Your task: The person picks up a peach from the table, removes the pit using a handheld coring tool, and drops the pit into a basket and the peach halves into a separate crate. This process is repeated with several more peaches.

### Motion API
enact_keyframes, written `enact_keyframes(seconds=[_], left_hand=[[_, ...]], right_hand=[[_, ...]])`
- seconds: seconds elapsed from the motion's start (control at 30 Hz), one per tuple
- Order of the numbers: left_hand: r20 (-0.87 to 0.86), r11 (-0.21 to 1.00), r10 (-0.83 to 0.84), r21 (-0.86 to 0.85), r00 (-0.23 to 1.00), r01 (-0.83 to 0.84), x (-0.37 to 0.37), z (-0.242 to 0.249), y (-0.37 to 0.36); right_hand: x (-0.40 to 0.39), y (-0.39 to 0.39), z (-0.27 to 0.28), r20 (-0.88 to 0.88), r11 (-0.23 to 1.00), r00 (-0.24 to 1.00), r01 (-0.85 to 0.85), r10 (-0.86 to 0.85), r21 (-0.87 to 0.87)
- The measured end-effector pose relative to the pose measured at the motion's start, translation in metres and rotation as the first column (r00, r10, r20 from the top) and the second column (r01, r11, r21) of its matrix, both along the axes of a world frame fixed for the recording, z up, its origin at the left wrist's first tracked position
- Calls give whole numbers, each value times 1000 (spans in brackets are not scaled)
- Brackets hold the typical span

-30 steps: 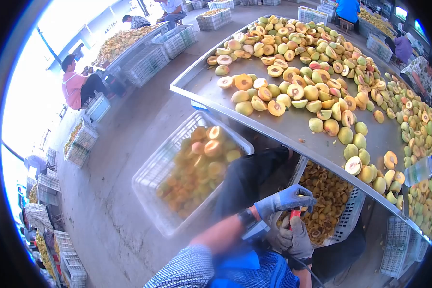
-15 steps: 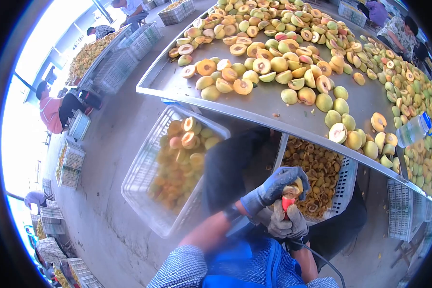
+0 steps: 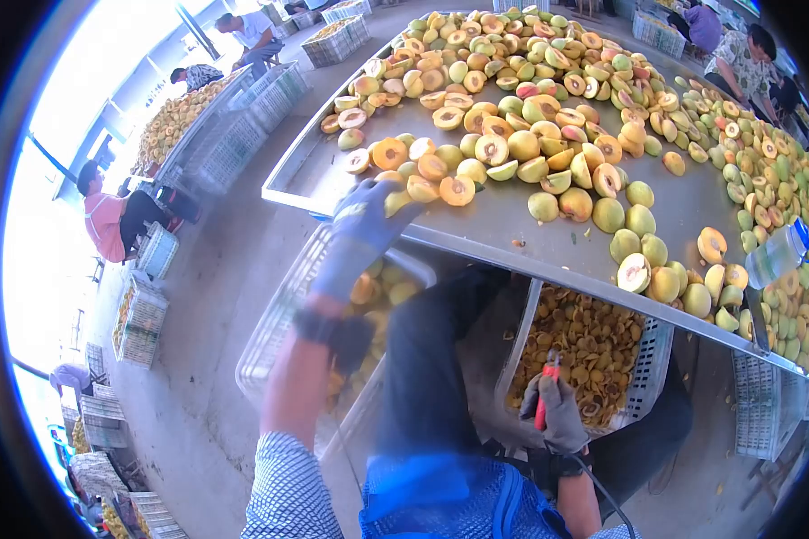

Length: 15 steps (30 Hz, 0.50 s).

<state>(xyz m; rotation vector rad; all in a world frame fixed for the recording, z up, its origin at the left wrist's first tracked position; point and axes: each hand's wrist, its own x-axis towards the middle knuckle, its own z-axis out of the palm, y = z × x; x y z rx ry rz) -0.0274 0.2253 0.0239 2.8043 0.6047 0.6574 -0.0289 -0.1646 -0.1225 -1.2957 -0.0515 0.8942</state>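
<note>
My left hand (image 3: 368, 220), in a grey-blue glove, reaches over the near left edge of the metal table (image 3: 530, 247). Its fingers close round a yellow-green peach half (image 3: 395, 199) beside other halves. Low in front of me, my gloved right hand (image 3: 557, 415) grips red-handled pliers (image 3: 543, 395), jaws pointing up. They are above a crate (image 3: 653, 364) of small peach pieces (image 3: 580, 332) between my legs. A dark cord (image 3: 602, 485) runs near my right wrist. Cut peaches (image 3: 512, 148) spread over the table, some with pits showing.
Left of my leg stands a white crate (image 3: 265, 346) of peach halves, partly behind my left arm. A plastic bottle (image 3: 777, 253) with a blue cap lies among fruit at the right. People sit at other tables; stacked crates (image 3: 234, 148) stand at the left.
My left hand has left the right hand and swung up and left to the table edge, onto a peach half. The right hand has stayed low with the pliers, now fully visible, holding no fruit.
</note>
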Motion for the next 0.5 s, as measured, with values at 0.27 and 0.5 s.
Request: enact_keyframes(seconds=[0.27, 0.5], left_hand=[[-325, 982, 37, 189, 945, 26, 67, -21, 13], [20, 921, -385, -56, 923, 385, -13, 9, -104]], right_hand=[[-12, -6, 6, 95, 995, 995, -5, 14, -96], [2, 23, 38, 383, 999, 923, -39, 41, -14]])
